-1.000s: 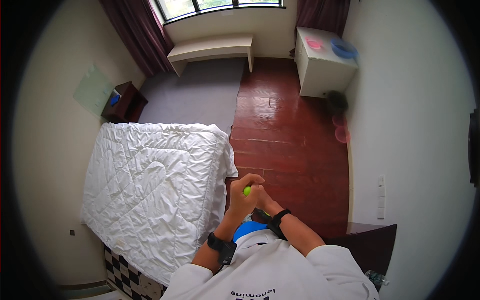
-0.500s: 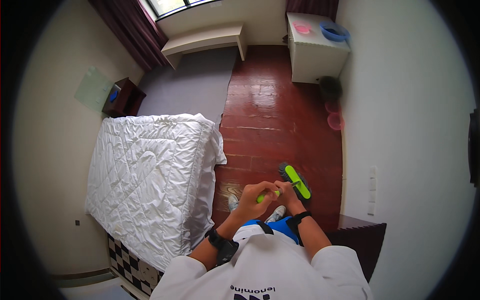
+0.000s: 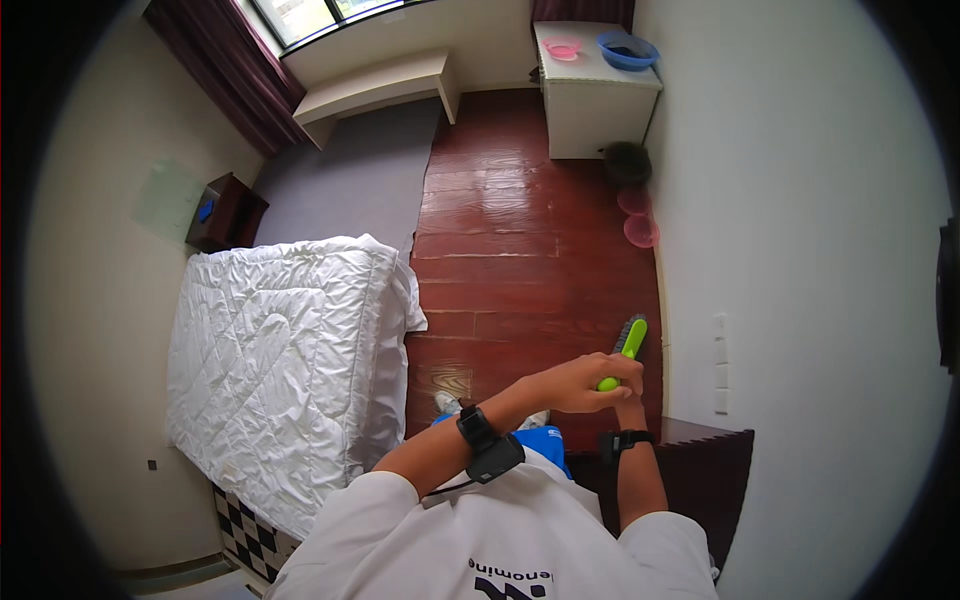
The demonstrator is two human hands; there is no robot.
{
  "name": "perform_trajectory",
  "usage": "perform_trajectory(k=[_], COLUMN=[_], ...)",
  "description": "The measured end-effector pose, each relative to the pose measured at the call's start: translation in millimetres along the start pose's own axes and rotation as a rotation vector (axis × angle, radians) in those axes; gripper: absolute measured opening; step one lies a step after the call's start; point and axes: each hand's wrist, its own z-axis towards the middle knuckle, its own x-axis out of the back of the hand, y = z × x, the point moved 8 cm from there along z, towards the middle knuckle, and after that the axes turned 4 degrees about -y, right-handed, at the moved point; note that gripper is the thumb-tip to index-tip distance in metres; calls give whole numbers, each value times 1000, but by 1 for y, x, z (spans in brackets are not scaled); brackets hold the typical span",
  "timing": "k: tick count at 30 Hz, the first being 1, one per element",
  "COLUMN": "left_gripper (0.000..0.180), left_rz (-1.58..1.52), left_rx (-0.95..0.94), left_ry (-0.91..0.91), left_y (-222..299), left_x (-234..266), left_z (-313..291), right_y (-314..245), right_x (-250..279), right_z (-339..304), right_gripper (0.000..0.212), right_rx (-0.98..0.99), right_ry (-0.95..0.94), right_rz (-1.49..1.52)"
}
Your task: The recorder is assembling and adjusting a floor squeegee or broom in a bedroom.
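A floor mop with a bright green head (image 3: 631,338) and grey pile stands on the dark red floor near the right wall. My left hand (image 3: 592,380) is closed round the top of its handle, where a green end shows. Just beneath it, my right hand (image 3: 628,408) is partly covered by the left; its fingers wrap the handle lower down. Most of the handle is hidden by the hands. Both wrists wear black straps, the left one with a dark box. My shoes (image 3: 447,402) show partly beneath my arms.
To the left lies a bed with a white quilt (image 3: 290,350). Pink bins (image 3: 641,231) and a dark bin (image 3: 627,162) line the right wall. A white cabinet (image 3: 600,118) holds a blue basin (image 3: 628,51). A dark, jagged-edged board (image 3: 700,465) stands near my right arm.
Both hands have swung right with the mop. Its head has moved right and slightly away, turning from slanted to nearly upright in view. My view has shifted slightly right.
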Motion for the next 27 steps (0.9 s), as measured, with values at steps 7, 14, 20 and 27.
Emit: perform_trajectory(k=[7,14,20,27], left_gripper=[20,21,27,32], left_rz=[5,43,78,15], left_rx=[-90,-110,-87,-70], left_ry=[-123,-25,44,283], left_y=[-8,-34,-43,-8], left_x=[-15,42,97,202], left_z=[2,-44,-102,-182], right_y=[-2,-7,-59,-132], right_x=[18,-56,-127,-242], right_z=[-12,9,33,89], right_gripper=[19,13,20,18], right_rx=[-285,-94,-234,-95], right_ry=[-46,-250,-303,-268], right_rz=[16,-77,-19,92])
